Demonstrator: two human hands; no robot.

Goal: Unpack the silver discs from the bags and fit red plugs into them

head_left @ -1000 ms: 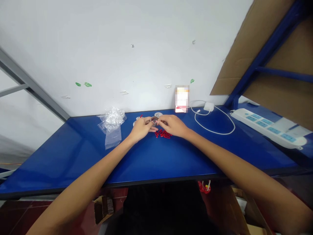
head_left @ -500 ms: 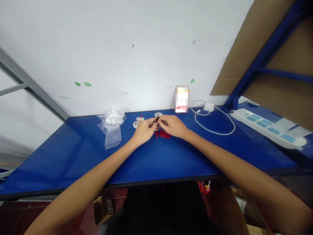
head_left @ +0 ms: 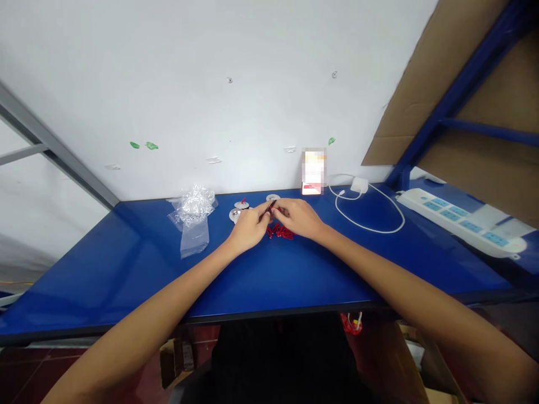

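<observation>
My left hand (head_left: 249,225) and my right hand (head_left: 301,216) meet over the table, fingers pinched around a small dark, shiny disc (head_left: 270,207) that looks like a little cymbal. A bit of red shows at its middle, between the fingertips. Most of the disc is covered by my fingers. Just below my fingers lies a small heap of red cords (head_left: 283,231). Behind my left hand rest pale round metal discs, one with a red cord end (head_left: 241,205) on top and another silvery disc (head_left: 234,215) partly hidden. A further disc (head_left: 273,197) lies behind my fingertips.
Crumpled clear plastic bags (head_left: 196,210) lie on the blue table (head_left: 269,280) to the left. A lit phone-like screen (head_left: 312,171) leans on the wall. A white charger (head_left: 359,184) with its cable and a white power strip (head_left: 461,221) are to the right.
The disc between my fingers has tilted slightly and shows more edge-on. My hands have barely shifted; the cords and the other discs stay where they were.
</observation>
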